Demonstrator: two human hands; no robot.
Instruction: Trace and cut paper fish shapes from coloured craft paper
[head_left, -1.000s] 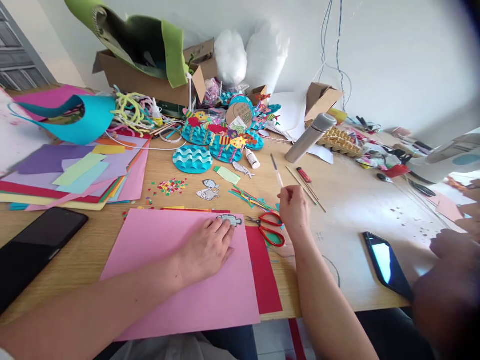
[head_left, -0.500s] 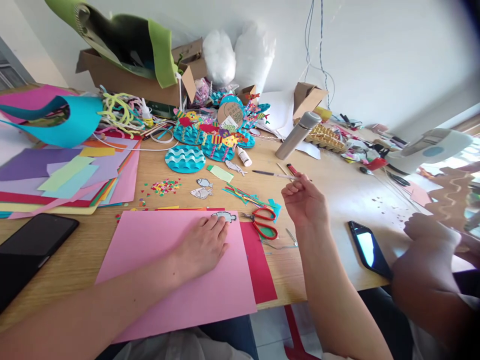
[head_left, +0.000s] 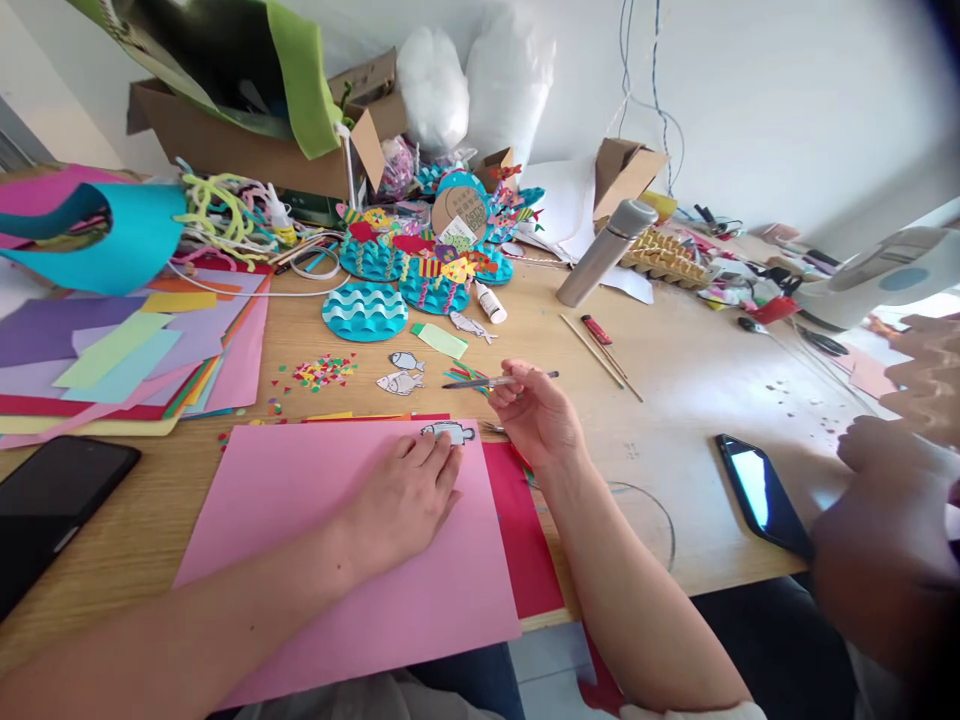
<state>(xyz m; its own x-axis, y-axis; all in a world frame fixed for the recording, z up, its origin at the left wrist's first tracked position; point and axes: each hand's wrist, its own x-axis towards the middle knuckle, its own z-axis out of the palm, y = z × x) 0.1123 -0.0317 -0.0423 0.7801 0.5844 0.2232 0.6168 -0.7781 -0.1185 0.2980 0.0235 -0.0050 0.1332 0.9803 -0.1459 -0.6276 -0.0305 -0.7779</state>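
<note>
The large sheet [head_left: 300, 530] lies along the near edge of the table [head_left: 697, 390], overlapping a second sheet [head_left: 525, 545] on its right. The left hand [head_left: 409, 490] rests on it, fingers over the fish cut-out [head_left: 452, 431] at its far right corner. To the right, the right hand [head_left: 538, 415] holds the pen [head_left: 478, 382]. Beyond lie paper bits [head_left: 324, 372], with two loose fish [head_left: 400, 384] to their right; farther back stand craft bases [head_left: 364, 315], left of the flask [head_left: 604, 258]. At left, a phone [head_left: 64, 500] lies nearer than the paper stack [head_left: 37, 330].

The large paper sheet [head_left: 431, 600] is plain pink, the lower sheet [head_left: 521, 540] red. The fish cutout [head_left: 451, 430] is pale blue-grey with black outlines. Pale wavy bands stripe the turquoise disc [head_left: 365, 312]; the worktop [head_left: 652, 440] is light brown.
</note>
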